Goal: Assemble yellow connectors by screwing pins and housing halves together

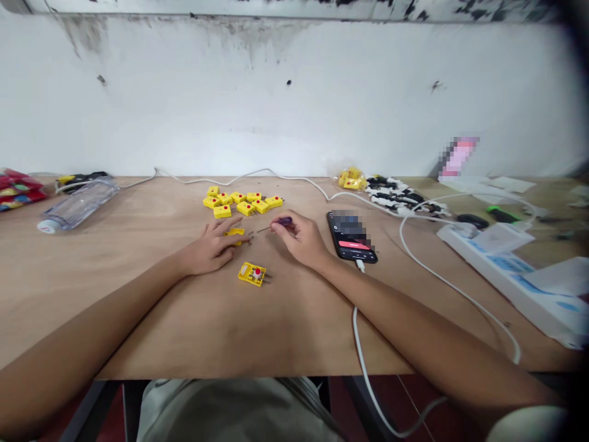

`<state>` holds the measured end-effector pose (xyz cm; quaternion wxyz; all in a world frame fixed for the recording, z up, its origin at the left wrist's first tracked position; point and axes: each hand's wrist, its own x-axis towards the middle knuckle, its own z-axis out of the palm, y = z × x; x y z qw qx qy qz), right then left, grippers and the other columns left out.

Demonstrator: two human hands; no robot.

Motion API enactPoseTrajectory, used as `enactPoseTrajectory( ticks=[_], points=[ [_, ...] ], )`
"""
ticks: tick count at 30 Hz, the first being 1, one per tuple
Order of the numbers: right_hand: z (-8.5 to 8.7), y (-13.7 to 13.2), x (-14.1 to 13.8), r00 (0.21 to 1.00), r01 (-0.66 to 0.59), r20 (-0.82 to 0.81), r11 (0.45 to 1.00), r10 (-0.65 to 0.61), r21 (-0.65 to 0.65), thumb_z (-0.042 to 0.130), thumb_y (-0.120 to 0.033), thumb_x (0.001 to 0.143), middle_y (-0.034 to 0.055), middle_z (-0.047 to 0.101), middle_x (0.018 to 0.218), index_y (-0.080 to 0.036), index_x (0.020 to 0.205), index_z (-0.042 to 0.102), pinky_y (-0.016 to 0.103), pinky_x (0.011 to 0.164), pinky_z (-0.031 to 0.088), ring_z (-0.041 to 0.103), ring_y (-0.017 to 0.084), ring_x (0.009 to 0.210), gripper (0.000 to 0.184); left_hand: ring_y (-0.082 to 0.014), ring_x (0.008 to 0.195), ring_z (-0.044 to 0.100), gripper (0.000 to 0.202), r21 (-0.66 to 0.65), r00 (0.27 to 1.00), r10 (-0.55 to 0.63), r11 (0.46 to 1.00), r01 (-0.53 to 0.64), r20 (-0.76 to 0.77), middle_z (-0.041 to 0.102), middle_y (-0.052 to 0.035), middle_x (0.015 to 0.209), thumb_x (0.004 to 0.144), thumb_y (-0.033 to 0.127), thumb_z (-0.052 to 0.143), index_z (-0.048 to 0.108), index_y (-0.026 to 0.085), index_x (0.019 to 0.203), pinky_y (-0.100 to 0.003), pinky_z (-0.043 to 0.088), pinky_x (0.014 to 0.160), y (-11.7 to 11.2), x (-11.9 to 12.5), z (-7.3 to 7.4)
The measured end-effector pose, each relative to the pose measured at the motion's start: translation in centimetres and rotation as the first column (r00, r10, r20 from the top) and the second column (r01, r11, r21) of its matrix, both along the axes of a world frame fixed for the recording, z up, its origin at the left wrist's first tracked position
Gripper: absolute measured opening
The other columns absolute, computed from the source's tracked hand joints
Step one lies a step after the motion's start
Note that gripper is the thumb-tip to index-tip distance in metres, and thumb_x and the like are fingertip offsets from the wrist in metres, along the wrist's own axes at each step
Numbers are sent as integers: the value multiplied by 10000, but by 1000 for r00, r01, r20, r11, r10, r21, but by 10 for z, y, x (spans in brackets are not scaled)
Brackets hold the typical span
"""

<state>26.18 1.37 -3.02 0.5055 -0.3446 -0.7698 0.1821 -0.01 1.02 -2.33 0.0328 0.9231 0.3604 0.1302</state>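
A purple-handled screwdriver point(284, 221) pinched in the right hand point(300, 238) is held beside a yellow connector point(235, 232) under the left hand point(211, 247), grip unclear, and could slip if the connector shifts.

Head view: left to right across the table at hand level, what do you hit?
Red and yellow packets → clear plastic bottle → left hand → right hand holding a small screwdriver → phone → white power strip
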Motion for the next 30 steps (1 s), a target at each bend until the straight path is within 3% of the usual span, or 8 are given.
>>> enactPoseTrajectory(
  ticks=[15, 30],
  points=[
    [-3, 2, 1, 1000, -6, 4, 1000, 6, -12, 574, -298, 907, 40, 703, 865, -208, 932, 625, 309, 746, 538, 680, 181, 808, 107, -389, 1395, 268, 450, -33, 1000, -4, 999, 4, 16, 216, -92, 1603, 899, 218, 471, 566, 300, 1332, -643, 256, 1082, 1, -1, -1],
    [-5, 3, -1, 993, -78, -94, 993, 69, -92, 590, -288, 901, 32, 701, 851, -209, 926, 624, 319, 759, 550, 691, 177, 793, 90, -355, 1420, 266, 355, -1, 1000, -6, 1000, 6, -5, 258, -133, 1580, 922, 260, 455, 588, 238, 1250, -582, 261, 1095, 1, -4, 1]
  ],
)
